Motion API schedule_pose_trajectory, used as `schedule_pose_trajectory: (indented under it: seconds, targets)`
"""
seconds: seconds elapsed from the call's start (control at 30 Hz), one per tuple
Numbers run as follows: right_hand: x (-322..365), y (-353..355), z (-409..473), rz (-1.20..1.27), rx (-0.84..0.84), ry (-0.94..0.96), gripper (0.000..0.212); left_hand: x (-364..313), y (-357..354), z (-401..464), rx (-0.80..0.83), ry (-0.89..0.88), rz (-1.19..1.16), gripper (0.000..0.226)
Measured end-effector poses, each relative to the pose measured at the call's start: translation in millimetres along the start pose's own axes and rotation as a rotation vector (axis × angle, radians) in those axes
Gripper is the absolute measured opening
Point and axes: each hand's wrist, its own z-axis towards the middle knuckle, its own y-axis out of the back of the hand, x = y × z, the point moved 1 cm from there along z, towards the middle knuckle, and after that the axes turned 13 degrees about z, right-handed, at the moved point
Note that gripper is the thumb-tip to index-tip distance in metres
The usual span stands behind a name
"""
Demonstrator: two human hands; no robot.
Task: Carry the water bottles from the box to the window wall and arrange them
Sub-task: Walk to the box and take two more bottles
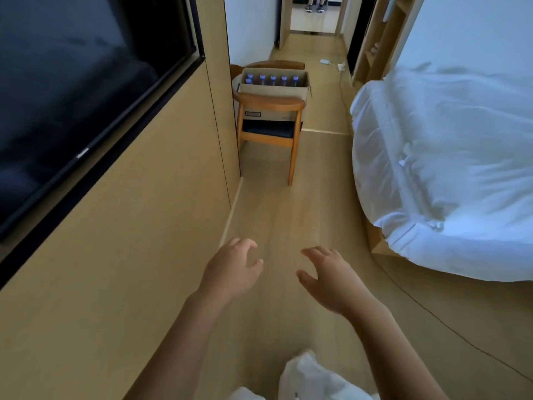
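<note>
A cardboard box [274, 92] stands on a wooden chair [269, 131] ahead, beside the wall corner. Several water bottles with blue caps [272, 79] stand upright inside it in a row. My left hand [233, 268] and my right hand [327, 277] reach forward over the floor, well short of the chair. Both hold nothing, with fingers loosely curved and spread. The window wall is not in view.
A black TV [86, 96] hangs on the wood-panelled wall at left. A bed with a white duvet [447, 168] fills the right side. A cable [344, 90] and a power strip [341, 66] lie on the hallway floor. A person's feet [314, 7] stand at the far doorway.
</note>
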Motion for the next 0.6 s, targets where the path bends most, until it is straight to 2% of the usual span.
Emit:
schedule_pose_trajectory:
  seconds: [0.23,0.43,0.6]
  targets:
    - [-26.0,43.8,137.2,0.024,-0.024,0.025,0.055,-9.4,12.1,148.6,-0.009,0.001,0.020,0.037]
    - [-46.8,117.5,275.2,-0.014,-0.021,0.081,0.054,-44.3,37.8,294.7,-0.056,0.020,0.018,0.038]
    - [-57.9,162.5,368.8,-0.010,-0.019,0.091,0.052,-58.9,49.9,383.7,-0.096,0.059,0.002,0.038]
